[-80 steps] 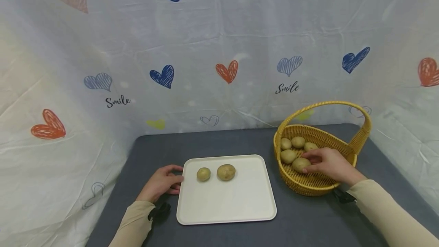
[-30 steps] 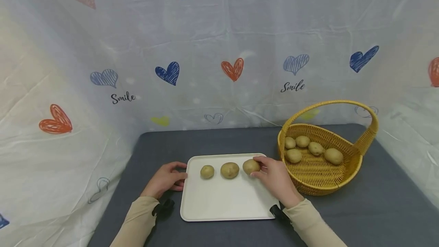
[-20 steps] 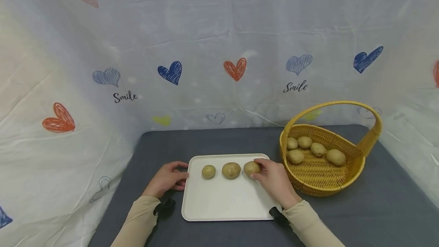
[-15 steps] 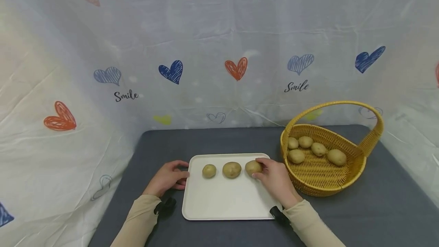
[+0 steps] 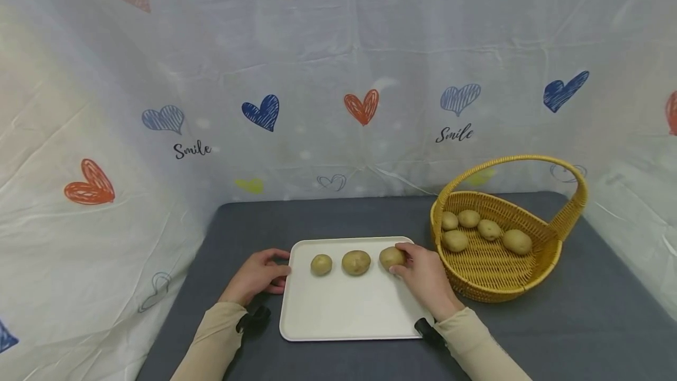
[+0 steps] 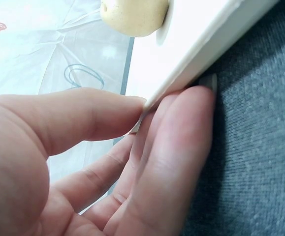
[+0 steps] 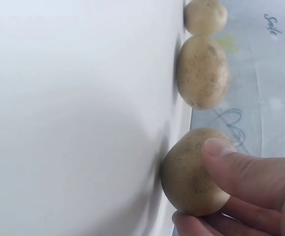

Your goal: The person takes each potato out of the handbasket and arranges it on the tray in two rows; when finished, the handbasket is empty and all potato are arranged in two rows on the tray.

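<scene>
My left hand (image 5: 257, 278) holds the left edge of a white rectangular tray (image 5: 338, 316). In the left wrist view its thumb lies at the rim, with the fingers (image 6: 181, 128) tucked against the outer side. At the tray's back right, my right hand (image 5: 427, 278) pinches a potato (image 5: 391, 257) between thumb and fingers. The right wrist view shows this potato (image 7: 194, 177) right at the tray surface. Two more potatoes form a row with it: a larger middle one (image 5: 356, 263) and a small one (image 5: 321, 264) on the left.
A yellow wicker basket (image 5: 486, 293) with a tall arched handle stands right of the tray, close to my right hand. Several potatoes (image 5: 517, 242) lie inside it. Behind the dark grey table (image 5: 296, 222) hangs a pale curtain (image 5: 307, 46) printed with hearts.
My right hand has brought a potato from the basket to the right end of the row on the tray. Lately that potato has shifted slightly right. My left hand has stayed at the edge.
</scene>
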`<action>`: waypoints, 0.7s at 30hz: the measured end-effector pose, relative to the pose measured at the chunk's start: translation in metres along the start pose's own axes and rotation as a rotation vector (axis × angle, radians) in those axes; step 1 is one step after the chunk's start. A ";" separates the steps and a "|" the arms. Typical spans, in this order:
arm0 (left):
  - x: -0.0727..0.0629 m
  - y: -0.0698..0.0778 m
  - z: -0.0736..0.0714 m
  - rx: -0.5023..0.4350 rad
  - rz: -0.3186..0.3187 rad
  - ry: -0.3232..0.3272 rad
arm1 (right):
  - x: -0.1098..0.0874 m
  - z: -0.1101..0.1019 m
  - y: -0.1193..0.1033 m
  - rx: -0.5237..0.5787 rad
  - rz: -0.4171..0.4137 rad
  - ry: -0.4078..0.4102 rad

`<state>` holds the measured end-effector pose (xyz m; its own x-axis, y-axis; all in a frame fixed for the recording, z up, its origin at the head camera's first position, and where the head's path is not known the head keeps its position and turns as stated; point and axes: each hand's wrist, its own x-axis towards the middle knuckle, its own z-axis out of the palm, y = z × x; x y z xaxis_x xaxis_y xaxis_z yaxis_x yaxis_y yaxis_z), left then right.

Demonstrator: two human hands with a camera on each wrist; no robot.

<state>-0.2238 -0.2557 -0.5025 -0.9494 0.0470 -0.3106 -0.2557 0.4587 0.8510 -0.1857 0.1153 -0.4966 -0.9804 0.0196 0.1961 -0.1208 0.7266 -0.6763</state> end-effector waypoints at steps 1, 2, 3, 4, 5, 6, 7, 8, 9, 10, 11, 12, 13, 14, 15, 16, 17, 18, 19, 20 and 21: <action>0.000 0.000 0.000 0.000 0.001 0.000 | 0.000 0.000 0.000 -0.001 0.000 0.002; 0.000 0.000 0.000 0.001 0.002 0.000 | 0.000 0.000 0.000 -0.004 -0.002 0.004; 0.000 0.000 0.000 0.000 0.003 -0.001 | 0.000 0.000 0.000 -0.006 -0.004 0.005; 0.000 0.000 0.000 -0.002 0.003 -0.001 | 0.000 0.000 0.000 -0.009 -0.007 0.006; 0.000 0.000 0.000 -0.002 0.003 -0.001 | 0.000 -0.001 0.000 -0.012 -0.009 0.006; 0.000 0.000 0.000 -0.002 0.004 -0.002 | 0.000 -0.001 0.000 -0.015 -0.012 0.007; 0.000 0.000 0.000 -0.002 0.003 -0.003 | 0.000 -0.001 0.001 -0.018 -0.013 0.006; 0.000 0.000 0.000 -0.002 0.003 -0.004 | 0.000 -0.002 0.001 -0.019 -0.013 0.006; 0.000 0.000 0.000 -0.003 0.002 -0.005 | 0.000 -0.002 0.001 -0.020 -0.011 0.006; 0.000 0.000 0.000 -0.003 0.002 -0.006 | -0.001 -0.002 0.001 -0.021 -0.008 0.006; 0.000 0.000 0.000 -0.003 0.003 -0.006 | -0.001 -0.002 0.001 -0.018 -0.005 0.006; 0.000 0.000 0.000 -0.003 0.003 -0.006 | -0.001 -0.002 0.001 -0.012 -0.002 0.005; 0.000 0.000 0.000 -0.004 0.002 -0.005 | 0.000 -0.002 0.001 -0.006 0.001 0.002; 0.001 0.000 0.000 -0.004 0.003 -0.005 | 0.000 -0.002 0.000 0.000 0.003 -0.001; 0.001 0.000 0.000 -0.004 0.003 -0.004 | 0.000 -0.001 0.000 0.006 0.005 -0.003; 0.001 0.000 0.000 -0.005 0.004 -0.004 | 0.000 -0.001 0.000 0.012 0.006 -0.005; 0.001 0.000 0.000 -0.005 0.004 -0.005 | 0.000 0.000 -0.001 0.016 0.006 -0.007; 0.000 0.000 0.000 -0.006 0.003 -0.006 | 0.000 0.000 -0.001 0.019 0.006 -0.007; 0.000 0.000 0.000 -0.005 0.003 -0.006 | 0.000 0.001 -0.001 0.017 0.005 -0.006; 0.000 0.000 0.000 -0.005 0.003 -0.007 | 0.000 0.001 -0.001 0.015 0.004 -0.004; 0.000 0.001 0.000 -0.005 0.003 -0.007 | 0.000 0.001 -0.001 0.010 0.004 -0.002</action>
<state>-0.2237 -0.2556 -0.5018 -0.9488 0.0544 -0.3112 -0.2540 0.4544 0.8538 -0.1854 0.1138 -0.4970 -0.9811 0.0212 0.1925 -0.1187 0.7197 -0.6841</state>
